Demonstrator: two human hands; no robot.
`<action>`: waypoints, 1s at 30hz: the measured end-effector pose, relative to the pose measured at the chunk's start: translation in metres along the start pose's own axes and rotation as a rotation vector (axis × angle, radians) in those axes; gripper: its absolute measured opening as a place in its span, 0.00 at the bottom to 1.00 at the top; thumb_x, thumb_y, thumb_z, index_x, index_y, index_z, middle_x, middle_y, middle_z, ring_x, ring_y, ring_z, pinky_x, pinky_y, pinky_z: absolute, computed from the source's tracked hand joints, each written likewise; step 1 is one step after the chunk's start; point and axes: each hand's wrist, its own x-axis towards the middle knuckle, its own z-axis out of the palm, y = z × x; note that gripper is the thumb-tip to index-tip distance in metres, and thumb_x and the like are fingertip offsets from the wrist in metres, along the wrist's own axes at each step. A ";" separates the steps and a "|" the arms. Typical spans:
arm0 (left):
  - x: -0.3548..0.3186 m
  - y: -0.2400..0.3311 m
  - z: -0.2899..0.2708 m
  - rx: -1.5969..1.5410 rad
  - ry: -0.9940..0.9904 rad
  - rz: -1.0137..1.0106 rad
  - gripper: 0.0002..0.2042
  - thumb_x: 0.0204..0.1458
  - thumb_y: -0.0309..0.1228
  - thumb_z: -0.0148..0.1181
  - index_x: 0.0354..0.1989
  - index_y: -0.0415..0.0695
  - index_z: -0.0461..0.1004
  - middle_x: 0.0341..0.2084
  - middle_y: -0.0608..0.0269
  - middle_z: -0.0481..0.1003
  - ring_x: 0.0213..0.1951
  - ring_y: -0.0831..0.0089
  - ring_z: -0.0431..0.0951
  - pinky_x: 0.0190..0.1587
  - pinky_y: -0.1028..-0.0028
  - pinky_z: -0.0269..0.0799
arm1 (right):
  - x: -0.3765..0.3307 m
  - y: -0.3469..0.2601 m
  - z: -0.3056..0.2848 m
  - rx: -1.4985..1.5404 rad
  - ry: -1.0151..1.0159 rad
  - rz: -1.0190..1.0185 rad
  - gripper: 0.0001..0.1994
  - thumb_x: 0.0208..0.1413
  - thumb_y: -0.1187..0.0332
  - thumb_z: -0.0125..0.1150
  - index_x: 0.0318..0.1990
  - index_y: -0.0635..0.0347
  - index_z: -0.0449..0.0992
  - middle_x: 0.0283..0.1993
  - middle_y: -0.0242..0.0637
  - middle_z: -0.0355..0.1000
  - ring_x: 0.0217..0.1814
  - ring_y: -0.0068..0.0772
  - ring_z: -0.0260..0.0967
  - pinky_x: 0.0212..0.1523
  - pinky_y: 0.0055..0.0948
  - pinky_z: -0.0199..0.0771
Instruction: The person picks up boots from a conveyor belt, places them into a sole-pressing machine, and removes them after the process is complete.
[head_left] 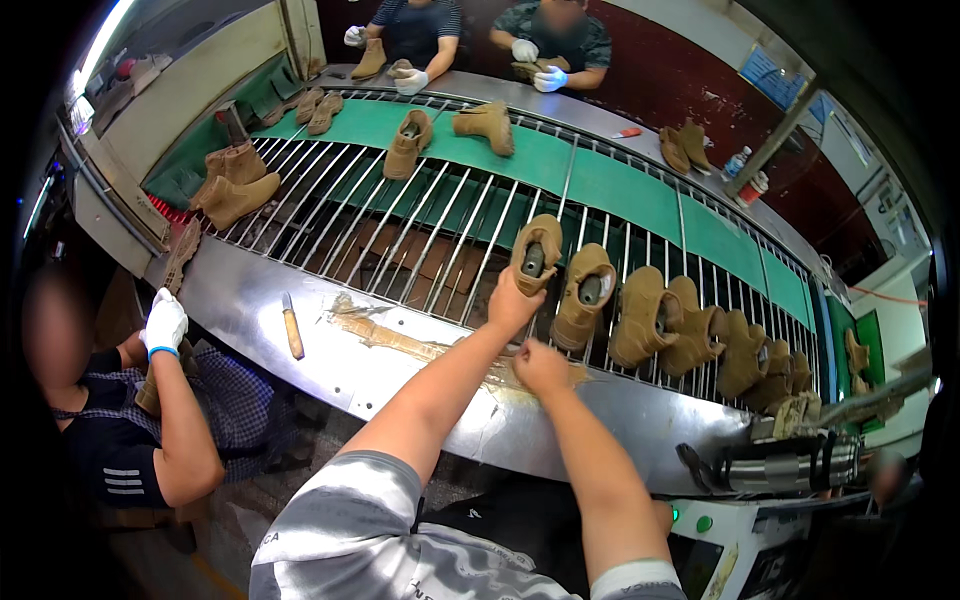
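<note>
My left hand (514,302) is closed around the heel end of a tan boot (545,232), which rests on or just over the metal bars; I cannot tell which. A dark form shows inside the boot's opening. Lower and to the right, my right hand (543,368) is curled into a fist above the metal ledge; anything within its fingers is hidden. Close by on the right stands another tan boot (583,300), apart from the fist. Beyond it a row of similar boots (643,318) runs along the bars.
A wooden-handled knife (292,326) lies on the steel ledge (400,375). Two boots (484,128) sit beside the green belt (630,195). A steel flask (790,462) lies at right. At left a gloved co-worker (165,325) holds a sole; two more people work across the line.
</note>
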 end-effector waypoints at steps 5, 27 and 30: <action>0.027 -0.045 -0.034 0.070 -0.298 0.372 0.43 0.36 0.39 0.73 0.61 0.41 0.57 0.61 0.45 0.59 0.54 0.45 0.70 0.54 0.58 0.69 | 0.004 -0.007 0.046 -0.094 0.278 -0.044 0.09 0.47 0.62 0.58 0.22 0.55 0.70 0.25 0.40 0.72 0.28 0.47 0.71 0.32 0.46 0.71; 0.387 -0.120 -0.146 1.151 -0.098 -0.127 0.17 0.55 0.43 0.57 0.44 0.43 0.79 0.43 0.52 0.79 0.46 0.57 0.79 0.46 0.60 0.76 | 0.018 0.000 0.035 -0.120 0.287 -0.096 0.09 0.48 0.64 0.58 0.20 0.53 0.68 0.22 0.34 0.71 0.25 0.38 0.71 0.26 0.37 0.73; 0.363 -0.122 -0.153 1.143 -0.089 -0.133 0.19 0.59 0.46 0.53 0.41 0.42 0.80 0.42 0.50 0.79 0.46 0.57 0.79 0.47 0.60 0.75 | 0.015 -0.002 0.043 -0.104 0.292 -0.107 0.09 0.48 0.64 0.58 0.20 0.53 0.68 0.21 0.33 0.71 0.25 0.38 0.71 0.26 0.37 0.72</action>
